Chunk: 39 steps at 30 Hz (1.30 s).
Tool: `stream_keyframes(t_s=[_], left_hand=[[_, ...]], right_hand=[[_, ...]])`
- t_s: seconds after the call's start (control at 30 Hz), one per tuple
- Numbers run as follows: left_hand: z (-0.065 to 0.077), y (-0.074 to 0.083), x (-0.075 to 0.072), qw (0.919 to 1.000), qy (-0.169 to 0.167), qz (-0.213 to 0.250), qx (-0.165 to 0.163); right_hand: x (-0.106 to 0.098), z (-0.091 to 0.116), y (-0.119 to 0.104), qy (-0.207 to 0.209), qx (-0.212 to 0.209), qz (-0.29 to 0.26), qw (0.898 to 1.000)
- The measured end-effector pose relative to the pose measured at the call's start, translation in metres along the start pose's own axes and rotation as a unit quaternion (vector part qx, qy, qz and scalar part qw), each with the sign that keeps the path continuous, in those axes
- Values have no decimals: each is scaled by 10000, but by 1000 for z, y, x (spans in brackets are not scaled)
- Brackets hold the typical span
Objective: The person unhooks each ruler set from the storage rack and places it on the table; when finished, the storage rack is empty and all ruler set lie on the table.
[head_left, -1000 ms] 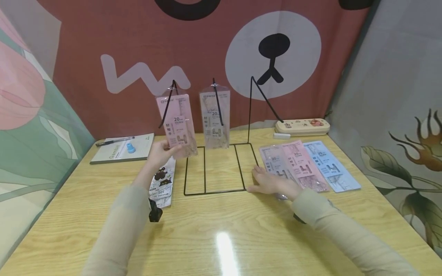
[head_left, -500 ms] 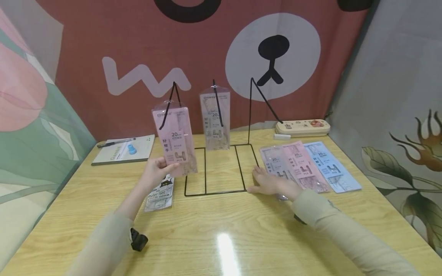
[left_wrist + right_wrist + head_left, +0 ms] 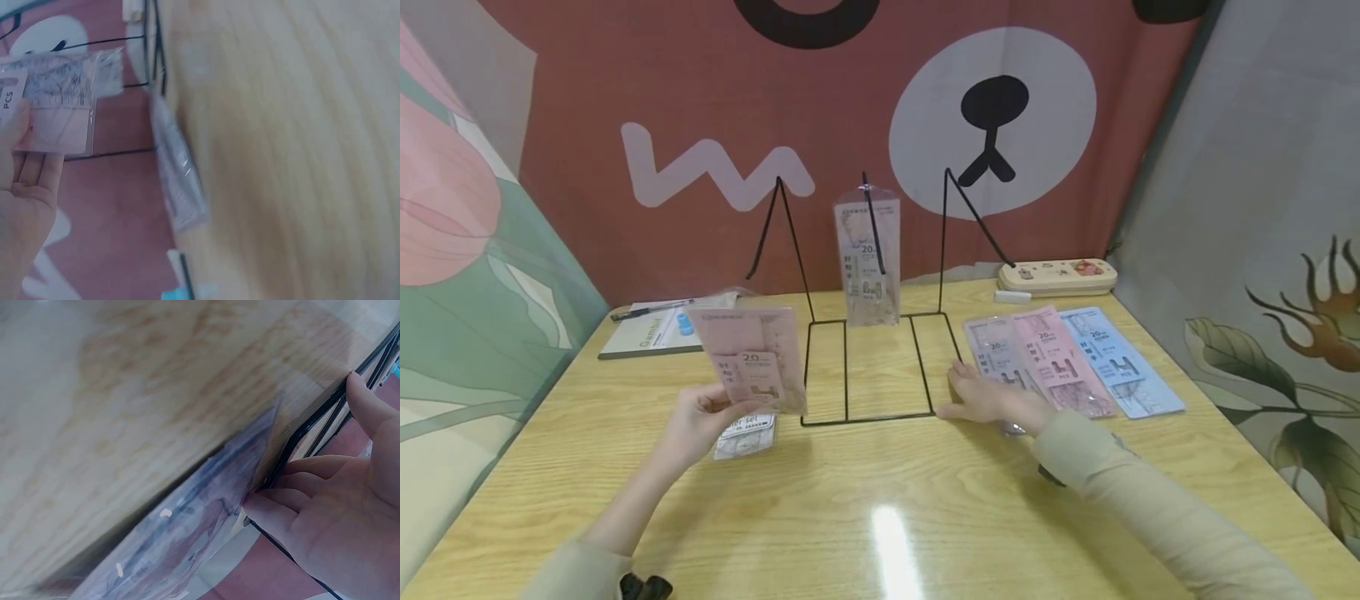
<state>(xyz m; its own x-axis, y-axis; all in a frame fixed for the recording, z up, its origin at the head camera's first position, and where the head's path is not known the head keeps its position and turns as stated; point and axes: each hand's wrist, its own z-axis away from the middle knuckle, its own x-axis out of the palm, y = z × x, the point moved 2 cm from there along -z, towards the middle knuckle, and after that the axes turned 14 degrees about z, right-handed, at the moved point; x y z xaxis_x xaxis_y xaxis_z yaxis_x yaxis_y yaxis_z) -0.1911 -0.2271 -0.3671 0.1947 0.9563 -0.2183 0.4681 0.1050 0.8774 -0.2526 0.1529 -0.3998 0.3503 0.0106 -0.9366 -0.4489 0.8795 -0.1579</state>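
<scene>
My left hand (image 3: 696, 425) pinches a pink ruler-set packet (image 3: 756, 354) near its lower edge, thumb across the front. The packet tilts back over the left part of the table, beside the black wire rack (image 3: 846, 367). In the left wrist view, its clear-windowed end (image 3: 59, 125) sticks out past the fingers. My right hand (image 3: 988, 396) rests at the rack's front right corner, thumb and fingertips against the base wire (image 3: 322, 411). A greyish-purple ruler-set packet (image 3: 870, 258) hangs on the rack's middle hook. The left and right hooks hold nothing.
Right of the rack lie a purple packet (image 3: 996, 346), a pink packet (image 3: 1060, 358) and a blue packet (image 3: 1116, 358). A white ruler-set packet (image 3: 745, 442) lies partly under my left hand. Behind are a notebook (image 3: 647, 333) with a pen, and a pencil case (image 3: 1060, 277).
The pink packet has come off the left hook, moving down and toward me in my left hand and tilting back. My right hand has stayed at the rack's corner.
</scene>
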Motion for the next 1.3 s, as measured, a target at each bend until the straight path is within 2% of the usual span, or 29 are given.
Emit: stream_keyframes(t_s=[0.1, 0.17, 0.23, 0.3, 0.4, 0.5, 0.57, 0.63, 0.7, 0.8, 0.97, 1.1, 1.17, 1.23, 1.3], left_hand=[[9, 9, -13, 9994, 109, 220, 231], [15, 15, -26, 9988, 426, 126, 207], [21, 19, -41, 9961, 870, -128, 12], [27, 21, -58, 9903, 1280, -430, -326], [35, 18, -83, 9826, 1562, -467, -894], [41, 8, -107, 9756, 1460, -366, -1597], [44, 1, -119, 9669, 1187, -611, -2175], [45, -8, -126, 9528, 842, -880, -2781], [44, -16, -128, 9347, 488, -1164, -3323], [41, -26, -127, 9094, 78, -1465, -3892], [30, -32, -120, 8873, -348, -1819, -4223], [24, -32, -118, 8716, -333, -1950, -4485], [19, -29, -118, 8672, -194, -2186, -4470], [12, -23, -117, 8623, -138, -2631, -4325], [5, -17, -116, 8621, -88, -2943, -4124]], right_hand=[[1, 0, 0, -21, 6, -24, 10000], [1, 0, 0, -15, 16, -31, 10000], [1, 0, 0, -13, 24, -27, 10000], [1, 0, 0, -18, 32, -20, 10000], [1, 0, 0, -35, 37, -22, 10000], [1, -1, 0, -39, 34, -26, 10000], [1, 0, 0, -32, 32, -24, 10000], [1, -1, 0, -26, 37, -7, 10000], [1, -1, 0, -25, 54, 5, 10000], [1, -1, 0, -24, 68, 13, 10000], [2, 0, -1, -31, 29, -13, 10000], [2, 0, -2, -63, -13, -72, 10000], [2, 0, -2, -86, -3, -79, 9999], [1, 0, -2, -94, 24, -67, 9999], [0, -1, -1, -82, 54, -55, 9999]])
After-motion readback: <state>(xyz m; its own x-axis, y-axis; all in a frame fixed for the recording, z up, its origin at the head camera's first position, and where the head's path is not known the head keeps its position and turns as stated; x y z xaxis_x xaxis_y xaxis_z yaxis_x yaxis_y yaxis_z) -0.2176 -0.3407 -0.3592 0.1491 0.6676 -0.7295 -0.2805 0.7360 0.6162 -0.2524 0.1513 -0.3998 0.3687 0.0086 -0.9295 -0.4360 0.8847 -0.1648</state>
